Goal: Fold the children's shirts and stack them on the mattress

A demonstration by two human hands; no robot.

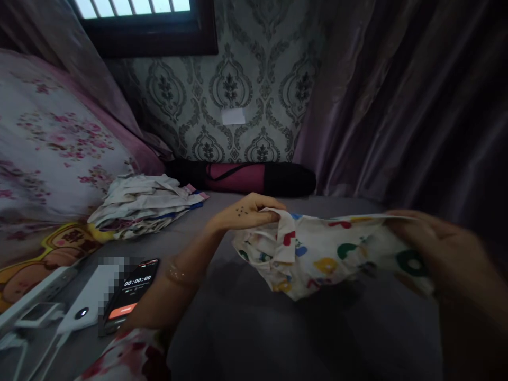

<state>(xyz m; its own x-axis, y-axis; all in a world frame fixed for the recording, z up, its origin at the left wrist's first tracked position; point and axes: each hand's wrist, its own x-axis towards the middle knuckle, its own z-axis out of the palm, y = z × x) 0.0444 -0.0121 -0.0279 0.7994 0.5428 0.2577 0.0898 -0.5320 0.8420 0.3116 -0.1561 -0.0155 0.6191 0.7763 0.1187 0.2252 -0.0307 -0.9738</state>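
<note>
A white collared shirt (313, 248) with bright red, green, yellow and blue printed shapes is stretched sideways above the grey bed surface (246, 338). My left hand (250, 210) pinches it at the collar end, thumb and fingers closed on the cloth. At the other end, my right hand (444, 243) grips the shirt's edge, partly blurred and in shadow. The cloth's upper edge runs taut between both hands, while its lower part hangs in loose folds. The fingertips of my right hand are hidden behind the fabric.
A pile of folded clothes (146, 203) lies at the left. Nearer are a phone showing a timer (133, 296), a white power bank (89, 296), cables and a power strip (43, 296). A black and maroon long bag (238, 177) rests along the wall. Curtains (369, 106) hang at the right.
</note>
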